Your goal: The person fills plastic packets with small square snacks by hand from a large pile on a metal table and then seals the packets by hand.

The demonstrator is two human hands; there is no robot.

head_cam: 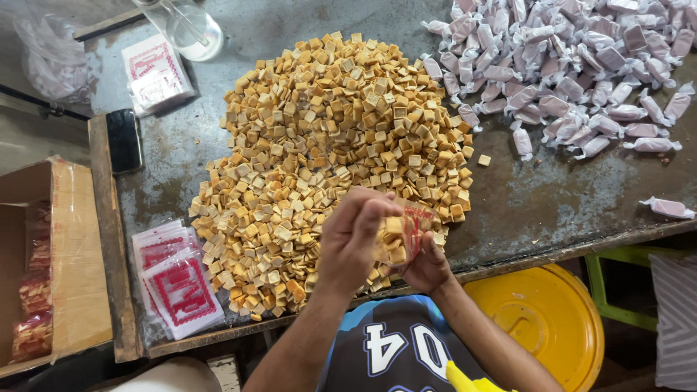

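A worn grey metal table (290,29) fills most of the view, and on it the great heap of small tan square sweets (327,145) serves as the landmark for everything else. To the upper right of the heap lies a wide spread of sweets wrapped in pale pink twisted paper (573,72), with one stray wrapped piece (668,208) well apart at the far right. Below and right of the heap, under the table edge, sits a round yellow lid or bucket top (552,319). Left of the heap stands an open cardboard box (72,254) holding filled red-printed packets. Between box and heap, at the near edge, lies a stack of flat clear bags with red print (178,287); a second stack (155,72) rests up and left of the heap, beside a clear glass jar (192,29). A dark phone (125,139) lies on the wooden strip left of the heap.

At the near edge of the heap both hands meet. The right hand (428,265) clasps a small clear bag (403,232) with red print, partly filled with square sweets, from beneath. The left hand (352,236) has its fingers pinched together over the bag's mouth; whether it grips sweets I cannot tell.
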